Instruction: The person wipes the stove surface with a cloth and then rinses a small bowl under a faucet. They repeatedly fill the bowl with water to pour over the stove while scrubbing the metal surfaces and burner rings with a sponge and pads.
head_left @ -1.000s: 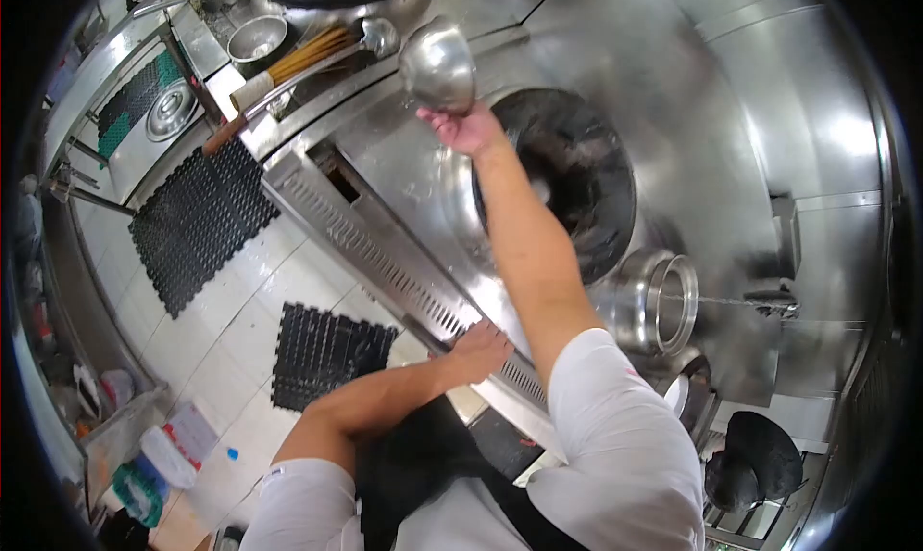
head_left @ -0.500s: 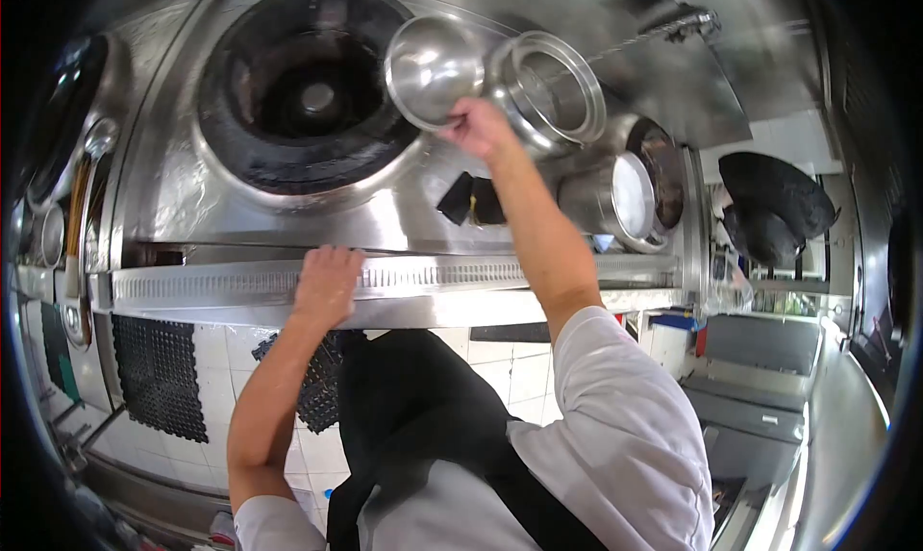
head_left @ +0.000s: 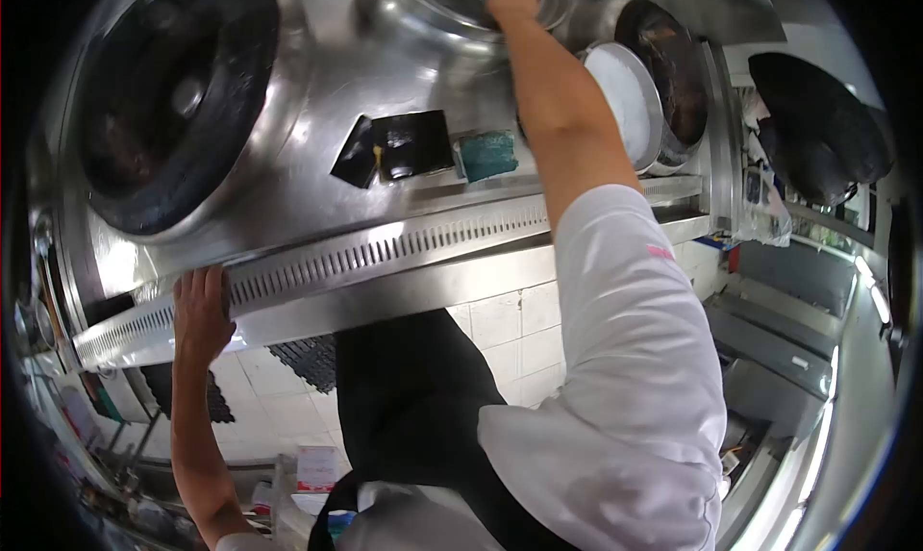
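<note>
My left hand (head_left: 202, 313) is at the lower left, its fingers hooked over the slotted metal gutter (head_left: 385, 241) along the stove's front edge. At the top of the view my right hand (head_left: 512, 0) reaches across the stove with curled fingers, at the rim of a shiny metal bowl (head_left: 437, 1). The frame's upper edge cuts off part of the bowl, and a wider round metal pot shows around it. Nearer to me lie a folded black cloth (head_left: 413, 145) and a green scouring pad (head_left: 488, 156).
A large black wok burner (head_left: 178, 104) fills the upper left. Right of my forearm stands a metal pot with white contents (head_left: 625, 104), beside another dark round vessel (head_left: 665, 70). Black woks (head_left: 817, 128) hang or stand farther right. Black mats (head_left: 303, 359) lie on the tiled floor.
The view has shifted to the right. My right hand has moved the metal bowl from beside the burner to the pot at the back. My left hand has slid left along the gutter.
</note>
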Demonstrator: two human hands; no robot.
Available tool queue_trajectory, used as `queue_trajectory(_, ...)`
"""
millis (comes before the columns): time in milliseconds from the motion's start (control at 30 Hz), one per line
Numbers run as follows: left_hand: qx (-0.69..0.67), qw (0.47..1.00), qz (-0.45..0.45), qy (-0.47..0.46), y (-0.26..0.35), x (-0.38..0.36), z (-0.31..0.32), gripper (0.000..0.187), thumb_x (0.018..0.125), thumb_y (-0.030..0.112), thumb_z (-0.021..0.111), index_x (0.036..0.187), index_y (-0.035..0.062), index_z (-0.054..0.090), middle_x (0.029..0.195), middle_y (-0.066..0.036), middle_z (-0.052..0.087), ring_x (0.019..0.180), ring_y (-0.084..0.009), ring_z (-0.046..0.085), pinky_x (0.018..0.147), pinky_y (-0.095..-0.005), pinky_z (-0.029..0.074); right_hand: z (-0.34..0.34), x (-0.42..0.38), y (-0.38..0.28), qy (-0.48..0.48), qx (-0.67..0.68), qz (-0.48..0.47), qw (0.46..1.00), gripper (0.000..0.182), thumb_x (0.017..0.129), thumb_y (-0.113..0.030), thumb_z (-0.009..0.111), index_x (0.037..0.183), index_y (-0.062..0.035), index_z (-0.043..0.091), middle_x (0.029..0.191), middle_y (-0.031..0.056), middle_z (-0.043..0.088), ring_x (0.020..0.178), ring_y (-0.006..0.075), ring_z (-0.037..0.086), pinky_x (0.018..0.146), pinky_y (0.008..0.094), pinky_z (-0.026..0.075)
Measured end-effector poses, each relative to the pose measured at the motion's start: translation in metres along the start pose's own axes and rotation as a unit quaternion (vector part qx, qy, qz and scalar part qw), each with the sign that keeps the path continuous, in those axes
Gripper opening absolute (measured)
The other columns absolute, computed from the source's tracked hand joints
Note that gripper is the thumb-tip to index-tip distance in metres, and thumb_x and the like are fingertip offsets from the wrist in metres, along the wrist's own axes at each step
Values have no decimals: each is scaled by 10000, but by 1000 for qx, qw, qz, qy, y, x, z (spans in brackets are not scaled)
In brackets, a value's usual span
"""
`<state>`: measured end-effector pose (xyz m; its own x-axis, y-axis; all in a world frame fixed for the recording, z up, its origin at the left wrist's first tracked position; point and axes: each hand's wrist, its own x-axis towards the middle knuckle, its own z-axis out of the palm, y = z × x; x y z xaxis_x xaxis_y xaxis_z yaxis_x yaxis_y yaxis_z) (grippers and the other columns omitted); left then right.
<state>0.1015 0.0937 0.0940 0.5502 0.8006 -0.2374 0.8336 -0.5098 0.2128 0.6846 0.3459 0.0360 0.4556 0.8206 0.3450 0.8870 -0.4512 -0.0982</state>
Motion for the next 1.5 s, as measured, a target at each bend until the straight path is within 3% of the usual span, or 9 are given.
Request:
queue_trajectory(100, 21, 999, -17, -36, -6, 1, 7, 488, 751, -51, 602, 1230, -3, 519, 1154, -211, 569, 1121, -409, 524, 1016, -513, 393, 105, 73, 27, -344, -67, -18, 936, 587, 990, -266, 480, 1547, -152, 333, 1514, 214, 446, 1284, 446, 545, 1006, 477, 512)
queue_trajectory(167, 37, 999, -20, -19, -7, 1, 14, 494, 748, -34, 604, 1233, -21, 509, 1150, -218, 570, 1113, -416, 520, 1024, -521, 386, 73, 54, 14, -320, 30, -18, 947, 410, 867, -331, 638, 1197, -103, 722, 1319, 88, 659, 1213, 266, 630, 1004, 432, 510)
queue_trajectory(267, 34, 999, 2, -10, 7, 8, 2, 560, 681, -40, 628, 1227, -18, 506, 1129, -211, 567, 1100, -413, 520, 1020, -512, 386, 21, 26, 8, -336, 449, 208, 801, 281, 917, -144, 572, 1124, 22, 664, 1109, 211, 689, 809, 398, 730, 567, 539, 592)
queue_trajectory(367, 31, 999, 8, -3, 11, 8, -1, 618, 631, -56, 649, 1229, -7, 501, 1103, -204, 568, 1077, -412, 529, 989, -504, 405, 44, 35, 5, -295, 667, 271, 628, 361, 932, 19, 535, 1291, -4, 571, 1282, 221, 604, 1110, 436, 635, 739, 636, 614)
queue_trajectory(533, 35, 999, 39, -5, 5, 19, 9, 561, 665, -46, 624, 1211, -9, 498, 1060, -203, 553, 1045, -416, 526, 948, -505, 409, -53, -9, 11, -277, 772, 262, 508, 354, 871, 64, 550, 1224, 70, 582, 1238, 256, 599, 1019, 488, 648, 674, 616, 633)
queue_trajectory(800, 30, 997, 64, -15, 10, 9, 3, 644, 620, 10, 696, 1219, -5, 460, 1085, -211, 541, 1052, -444, 528, 939, -539, 407, -199, -109, 80, -309, 772, 286, 477, 366, 714, 109, 514, 1062, 224, 504, 990, 351, 603, 791, 582, 663, 682, 577, 642)
queue_trajectory(1000, 42, 997, 51, -37, 14, 3, 3, 726, 573, 31, 732, 1239, 0, 443, 1120, -208, 534, 1090, -442, 508, 969, -522, 406, -276, -219, 180, -308, 737, 360, 483, 487, 750, 75, 514, 1205, 225, 424, 1093, 329, 571, 838, 521, 685, 747, 530, 657)
queue_trajectory(1133, 54, 996, 69, -25, 13, -1, 6, 736, 558, 34, 730, 1234, -2, 440, 1114, -202, 529, 1087, -428, 503, 974, -518, 401, -297, -291, 261, -178, 767, 402, 468, 460, 766, 96, 530, 1220, 144, 481, 1222, 291, 508, 903, 504, 676, 729, 575, 646)
queue_trajectory(1500, 78, 995, 33, -47, 17, 6, 10, 668, 584, -3, 701, 1200, -7, 443, 1079, -197, 519, 1053, -427, 505, 971, -527, 393, -250, -301, 499, -55, 657, 548, 516, 392, 854, -2, 489, 1200, 182, 469, 1026, 302, 617, 848, 464, 698, 714, 446, 661)
